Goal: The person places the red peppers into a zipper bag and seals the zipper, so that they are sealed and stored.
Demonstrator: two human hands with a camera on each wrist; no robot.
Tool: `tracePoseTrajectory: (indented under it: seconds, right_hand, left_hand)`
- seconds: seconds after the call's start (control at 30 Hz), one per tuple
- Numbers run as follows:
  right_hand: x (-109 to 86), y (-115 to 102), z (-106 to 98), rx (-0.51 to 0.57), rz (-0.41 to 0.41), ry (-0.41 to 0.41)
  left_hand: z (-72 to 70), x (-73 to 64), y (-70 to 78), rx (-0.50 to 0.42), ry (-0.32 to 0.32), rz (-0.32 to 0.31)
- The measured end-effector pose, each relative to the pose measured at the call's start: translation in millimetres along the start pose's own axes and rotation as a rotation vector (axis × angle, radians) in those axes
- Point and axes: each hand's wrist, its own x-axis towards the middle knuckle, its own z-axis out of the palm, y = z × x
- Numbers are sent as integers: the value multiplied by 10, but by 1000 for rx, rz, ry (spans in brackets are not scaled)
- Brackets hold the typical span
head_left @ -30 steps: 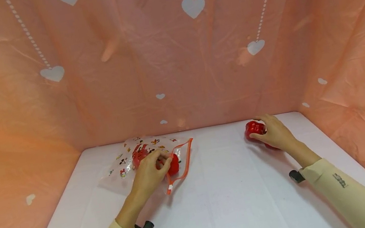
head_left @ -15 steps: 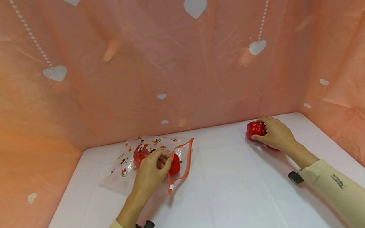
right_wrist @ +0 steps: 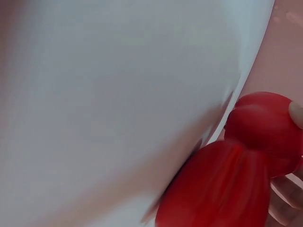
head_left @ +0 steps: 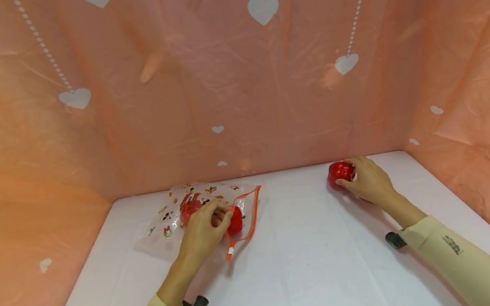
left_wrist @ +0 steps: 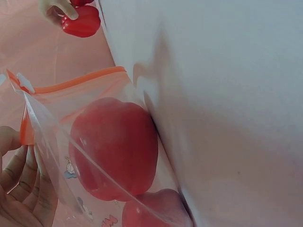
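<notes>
My left hand [head_left: 202, 231] pinches the orange zip edge of a clear printed zip bag [left_wrist: 75, 85], whose mouth faces right. Inside the bag, one red bell pepper [left_wrist: 113, 146] sits near the opening and a second red bell pepper [left_wrist: 158, 208] lies deeper in. Far right on the table, my right hand [head_left: 370, 180] grips another red bell pepper [head_left: 340, 173], thumb on its near side and fingers round the back. Nearer the right wrist camera stands one more red bell pepper [right_wrist: 215, 189], mostly hidden under the right hand in the head view.
A white cloth covers the table [head_left: 304, 263]. Orange curtains [head_left: 244, 93] with white hearts close off the back and both sides. Dark wrist cameras stick out below both sleeves, close over the table.
The right hand has settled round its bell pepper and moved it slightly left. My left hand and the zip bag keep their place.
</notes>
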Motion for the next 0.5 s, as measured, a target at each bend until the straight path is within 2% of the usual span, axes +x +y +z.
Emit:
tracePoseTrajectory:
  seconds: [0.3, 0.5]
  right_hand:
    - [-32, -207, 62, 74, -25, 19]
    - [-35, -325, 142, 203, -43, 12]
  left_hand:
    - [8, 6, -18, 3, 15, 12]
    - [-2, 1, -13, 12, 17, 16]
